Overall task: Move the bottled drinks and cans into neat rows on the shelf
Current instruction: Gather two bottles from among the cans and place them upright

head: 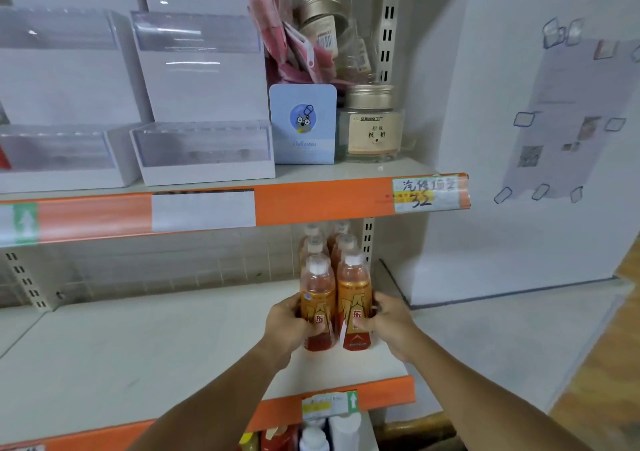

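left hand (289,319) grips left bottle (318,307) | right hand (389,326) grips right bottle (354,307) | rear bottles (341,242) half-hidden

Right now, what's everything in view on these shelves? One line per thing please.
Bottled drinks: orange, white caps, two rows running back at the right end of the middle shelf; at least three show per row, the back ones are hard to count.
Middle shelf: one, pale grey, orange front strip, bare left of the bottles.
Display boxes: two stepped units, white with clear fronts, upper shelf left.
Blue card: one, pale blue, upper shelf, beside the jar.
Jar: one, clear with gold lid, upper shelf right; more jars stacked above.
Pink packets: several, above the card.
Price tag: one, handwritten, upper shelf edge.
Left hand: gripping the front left bottle.
Right hand: gripping the front right bottle.
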Demonstrator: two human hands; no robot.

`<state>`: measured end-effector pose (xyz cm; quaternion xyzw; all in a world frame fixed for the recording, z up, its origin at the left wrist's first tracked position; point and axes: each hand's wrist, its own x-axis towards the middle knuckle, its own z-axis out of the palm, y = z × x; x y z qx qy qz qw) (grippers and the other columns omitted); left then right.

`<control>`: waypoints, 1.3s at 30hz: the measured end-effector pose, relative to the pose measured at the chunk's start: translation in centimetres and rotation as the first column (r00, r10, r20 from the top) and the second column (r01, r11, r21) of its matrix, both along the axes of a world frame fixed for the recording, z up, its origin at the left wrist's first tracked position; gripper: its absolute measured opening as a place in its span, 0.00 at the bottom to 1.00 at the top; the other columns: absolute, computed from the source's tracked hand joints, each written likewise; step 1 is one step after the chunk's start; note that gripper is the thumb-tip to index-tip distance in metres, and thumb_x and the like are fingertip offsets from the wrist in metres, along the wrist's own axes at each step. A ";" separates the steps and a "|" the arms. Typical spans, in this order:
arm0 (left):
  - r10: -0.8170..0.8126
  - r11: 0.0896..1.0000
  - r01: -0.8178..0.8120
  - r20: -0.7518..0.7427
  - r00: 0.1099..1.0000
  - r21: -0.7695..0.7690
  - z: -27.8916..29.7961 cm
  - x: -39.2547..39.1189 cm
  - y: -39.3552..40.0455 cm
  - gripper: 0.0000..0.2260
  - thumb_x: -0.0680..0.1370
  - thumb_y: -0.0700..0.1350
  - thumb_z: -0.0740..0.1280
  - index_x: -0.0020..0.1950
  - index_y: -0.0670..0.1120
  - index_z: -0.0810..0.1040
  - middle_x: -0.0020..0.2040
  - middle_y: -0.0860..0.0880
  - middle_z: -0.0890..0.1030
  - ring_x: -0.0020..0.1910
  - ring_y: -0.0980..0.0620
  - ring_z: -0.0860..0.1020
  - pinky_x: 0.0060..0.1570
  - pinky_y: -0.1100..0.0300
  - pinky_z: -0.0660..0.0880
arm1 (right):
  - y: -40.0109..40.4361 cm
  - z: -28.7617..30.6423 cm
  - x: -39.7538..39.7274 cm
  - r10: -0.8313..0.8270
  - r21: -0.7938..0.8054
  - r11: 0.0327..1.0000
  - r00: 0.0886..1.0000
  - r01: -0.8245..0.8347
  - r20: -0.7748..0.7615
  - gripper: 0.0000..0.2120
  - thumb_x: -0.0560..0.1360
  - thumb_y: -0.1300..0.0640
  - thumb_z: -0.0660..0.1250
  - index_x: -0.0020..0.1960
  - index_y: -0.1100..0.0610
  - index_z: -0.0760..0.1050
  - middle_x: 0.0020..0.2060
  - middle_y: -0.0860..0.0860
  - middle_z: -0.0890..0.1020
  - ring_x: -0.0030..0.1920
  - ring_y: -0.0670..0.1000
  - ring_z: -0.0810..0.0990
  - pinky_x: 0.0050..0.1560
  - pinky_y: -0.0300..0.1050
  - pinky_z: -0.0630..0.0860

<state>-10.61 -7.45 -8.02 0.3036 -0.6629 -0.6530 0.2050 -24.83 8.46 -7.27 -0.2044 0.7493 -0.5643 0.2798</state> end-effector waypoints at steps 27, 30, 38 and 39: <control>-0.005 0.995 0.005 0.001 1.000 -0.097 -1.6 0.0 0.7 0.28 0.70 0.29 0.74 0.61 0.57 0.80 0.53 0.57 0.86 0.58 0.53 0.82 0.63 0.49 0.77 | -0.5 -1.0 0.5 0.163 0.265 0.960 0.948 -0.089 -0.273 0.26 0.75 0.55 0.72 0.70 0.48 0.68 0.60 0.46 0.81 0.63 0.50 0.78 0.67 0.55 0.75; -0.034 0.992 0.035 0.011 0.999 -0.118 -1.1 0.2 1.0 0.31 0.71 0.30 0.73 0.67 0.57 0.77 0.55 0.56 0.85 0.59 0.53 0.81 0.64 0.50 0.77 | -0.4 -0.7 0.4 0.185 0.285 0.953 0.942 -0.103 -0.280 0.27 0.75 0.53 0.73 0.71 0.48 0.68 0.61 0.46 0.80 0.64 0.50 0.78 0.67 0.55 0.74; -0.131 0.975 0.151 0.127 0.983 -0.163 0.7 1.5 2.1 0.26 0.75 0.43 0.75 0.70 0.54 0.71 0.58 0.55 0.82 0.58 0.56 0.79 0.53 0.63 0.73 | 2.0 1.0 1.2 0.360 0.445 0.881 0.839 -0.162 -0.408 0.33 0.74 0.40 0.69 0.75 0.46 0.63 0.66 0.46 0.77 0.64 0.50 0.77 0.64 0.48 0.73; -0.133 0.962 0.168 0.170 0.976 -0.215 1.1 1.8 2.2 0.25 0.76 0.46 0.74 0.70 0.54 0.70 0.58 0.56 0.81 0.56 0.57 0.78 0.52 0.63 0.72 | 2.3 1.3 1.4 0.382 0.478 0.866 0.811 -0.147 -0.442 0.33 0.75 0.38 0.67 0.76 0.47 0.62 0.69 0.47 0.75 0.66 0.51 0.76 0.62 0.46 0.72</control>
